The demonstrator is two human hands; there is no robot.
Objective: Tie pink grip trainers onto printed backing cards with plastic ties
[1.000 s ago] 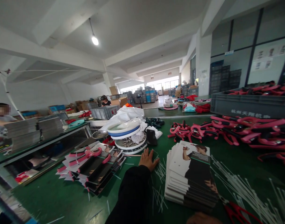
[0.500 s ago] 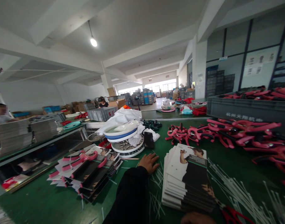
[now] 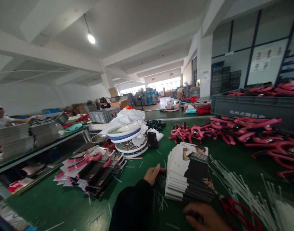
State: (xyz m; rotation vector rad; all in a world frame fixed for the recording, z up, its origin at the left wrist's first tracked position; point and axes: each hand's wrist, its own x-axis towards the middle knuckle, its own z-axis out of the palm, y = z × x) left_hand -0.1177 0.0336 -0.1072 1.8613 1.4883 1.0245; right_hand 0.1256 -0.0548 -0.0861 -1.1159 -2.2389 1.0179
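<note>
My left hand (image 3: 152,175) is low over the green table, thumb raised and fingers reaching toward the left side of a stack of printed cards (image 3: 185,175). Thin white tie offcuts (image 3: 159,192) lie under and beside it; I see nothing held. My right hand (image 3: 204,215) rests at the bottom edge, in front of the stack, fingers apart and slightly bent, partly cut off by the frame. Close to its right are red-handled scissors (image 3: 240,211). White cable ties (image 3: 243,192) fan out right of the cards.
Pink-and-black hand grips (image 3: 224,130) are heaped at the right, before a grey crate (image 3: 248,107) of more. At left, cards with pink grips attached (image 3: 89,170) are piled. Stacked round trays (image 3: 127,141) hold metal parts. A person (image 3: 105,103) is at the back, another at far left.
My left hand has drawn slightly nearer, turning from palm-down and spread to thumb-up beside the cards. More of my right hand has come into view below the stack. The view has shifted slightly.
</note>
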